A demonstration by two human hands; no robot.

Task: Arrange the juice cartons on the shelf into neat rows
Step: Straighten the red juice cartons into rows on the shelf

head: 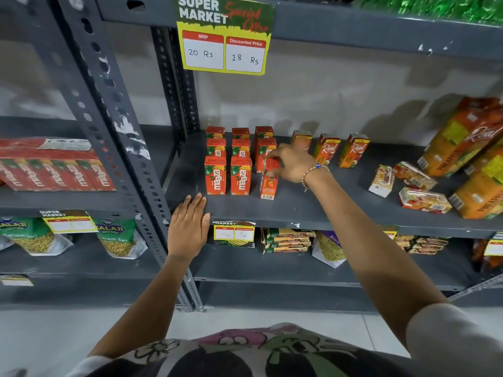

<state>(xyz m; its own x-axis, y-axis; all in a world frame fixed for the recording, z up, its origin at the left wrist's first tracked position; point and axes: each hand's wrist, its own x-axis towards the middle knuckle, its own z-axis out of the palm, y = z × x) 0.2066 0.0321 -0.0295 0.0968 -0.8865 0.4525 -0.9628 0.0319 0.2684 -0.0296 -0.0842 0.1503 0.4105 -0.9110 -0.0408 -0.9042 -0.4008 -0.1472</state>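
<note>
Small red Maaza juice cartons point(228, 162) stand upright in rows on the grey shelf point(299, 210), three deep. My right hand point(292, 164) grips the top of one Maaza carton point(269, 186) at the front of the third row; it stands turned with its narrow side toward me. My left hand point(189, 227) lies flat on the shelf's front edge, fingers apart, holding nothing. Three small Real cartons point(328, 151) stand upright just right of my right hand. Three more small cartons point(408, 186) lie tipped over farther right.
Large Real pineapple cartons point(468, 148) lean at the far right. A price sign point(224, 36) hangs from the shelf above. A grey perforated upright point(119, 137) stands left of the cartons. Maaza multipacks point(54, 170) fill the left bay; snack bags point(117, 238) and packets sit on the shelf below.
</note>
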